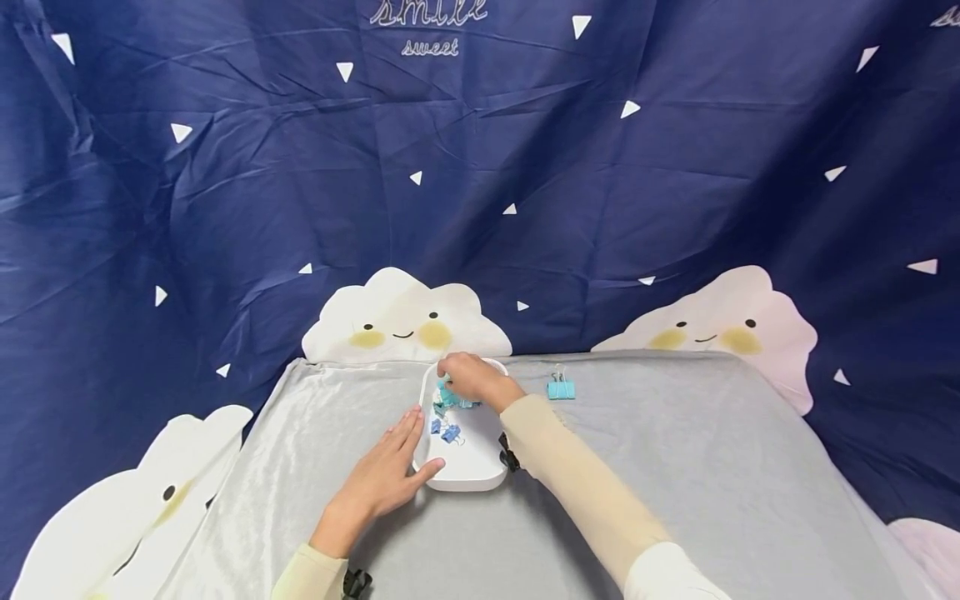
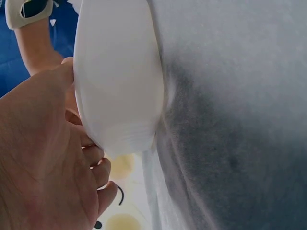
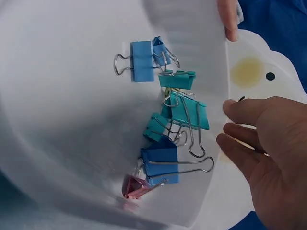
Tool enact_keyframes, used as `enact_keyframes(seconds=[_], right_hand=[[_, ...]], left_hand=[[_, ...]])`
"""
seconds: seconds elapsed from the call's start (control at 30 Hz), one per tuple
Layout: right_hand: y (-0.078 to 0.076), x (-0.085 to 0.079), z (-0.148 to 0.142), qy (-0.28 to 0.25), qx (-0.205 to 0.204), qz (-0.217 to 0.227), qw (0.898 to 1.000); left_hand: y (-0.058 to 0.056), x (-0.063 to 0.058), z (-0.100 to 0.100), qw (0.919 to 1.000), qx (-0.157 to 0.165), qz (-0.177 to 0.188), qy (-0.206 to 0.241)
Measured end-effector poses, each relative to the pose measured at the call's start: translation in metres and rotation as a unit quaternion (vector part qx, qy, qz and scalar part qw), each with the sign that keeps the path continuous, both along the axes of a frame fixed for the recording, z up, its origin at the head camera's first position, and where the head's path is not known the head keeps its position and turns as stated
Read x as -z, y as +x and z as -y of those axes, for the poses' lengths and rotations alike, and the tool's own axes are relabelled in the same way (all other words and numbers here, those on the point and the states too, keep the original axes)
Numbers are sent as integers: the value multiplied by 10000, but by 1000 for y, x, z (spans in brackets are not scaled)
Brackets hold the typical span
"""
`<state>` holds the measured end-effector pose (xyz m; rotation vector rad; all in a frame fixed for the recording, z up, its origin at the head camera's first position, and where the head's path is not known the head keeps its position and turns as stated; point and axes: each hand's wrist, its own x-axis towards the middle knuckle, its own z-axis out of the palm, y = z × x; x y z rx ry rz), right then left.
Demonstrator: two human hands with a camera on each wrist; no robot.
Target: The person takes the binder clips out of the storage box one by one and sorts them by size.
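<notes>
A white tray (image 1: pixel 468 482) with raised walls holds several binder clips. My left hand (image 1: pixel 384 471) touches its left rim, fingers straight and thumb spread toward the near end. Over the far part of the tray is my right hand (image 1: pixel 471 377), above the teal clips (image 1: pixel 453 398). In the right wrist view its bent fingers hover by the rim, with nothing visible between them. That view shows a light blue clip (image 3: pixel 143 61), a teal clip (image 3: pixel 189 110), a darker blue clip (image 3: pixel 162 165) and a pink clip (image 3: pixel 135 187).
One larger teal binder clip (image 1: pixel 561 390) stands on the grey cloth (image 1: pixel 675 467) to the right of the tray. Behind the table's far edge hangs a dark blue curtain (image 1: pixel 465 225) with smiling white clouds (image 1: pixel 405 308).
</notes>
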<state>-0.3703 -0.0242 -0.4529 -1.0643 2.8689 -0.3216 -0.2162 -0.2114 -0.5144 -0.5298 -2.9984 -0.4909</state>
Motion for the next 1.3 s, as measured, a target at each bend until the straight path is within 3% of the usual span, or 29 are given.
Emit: enact_keyframes(seconds=[0.2, 0.57, 0.83, 1.3], right_hand=[[3, 12, 4, 365, -76, 107, 9992], [8, 21, 1, 658, -51, -122, 9977], [5, 21, -3, 372, 28, 179, 9991], [2, 15, -5, 260, -160, -492, 9983]], left_hand=[[0, 0, 1, 10000, 17, 31, -33], [0, 0, -1, 10000, 16, 31, 8], [0, -1, 0, 10000, -23, 55, 9], [0, -1, -1, 10000, -1, 25, 19]])
